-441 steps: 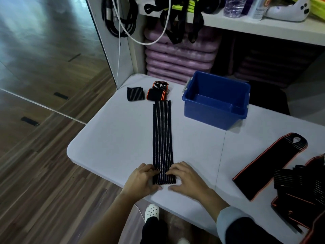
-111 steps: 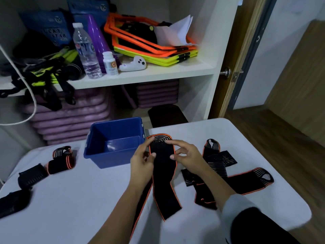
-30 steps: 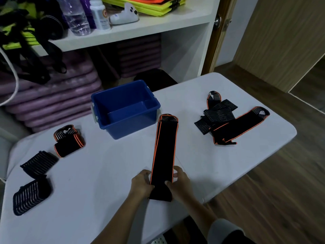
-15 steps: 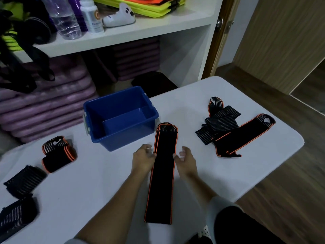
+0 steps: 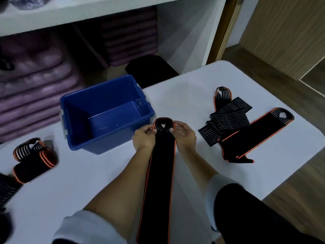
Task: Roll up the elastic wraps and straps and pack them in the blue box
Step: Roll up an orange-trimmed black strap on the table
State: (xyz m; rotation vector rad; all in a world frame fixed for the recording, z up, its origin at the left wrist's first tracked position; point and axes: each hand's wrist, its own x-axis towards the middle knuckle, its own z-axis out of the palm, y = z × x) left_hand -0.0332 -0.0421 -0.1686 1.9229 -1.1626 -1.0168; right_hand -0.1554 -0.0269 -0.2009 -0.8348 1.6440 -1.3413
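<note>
A long black strap with orange edges lies flat on the white table, running away from me toward the blue box. My left hand pinches the left side of its far looped end. My right hand pinches the right side of that same end. The blue box stands open just left of the hands, and nothing shows inside it. A rolled orange-edged strap lies at the left. A pile of unrolled wraps and straps lies at the right.
Another dark rolled wrap sits at the far left edge of the view. Behind the table is a white shelf unit with stacked purple mats. The table's right edge drops to a wooden floor.
Both hands have slid up the strap from its middle to its far looped end and now pinch it there. The view has dipped lower and closer.
</note>
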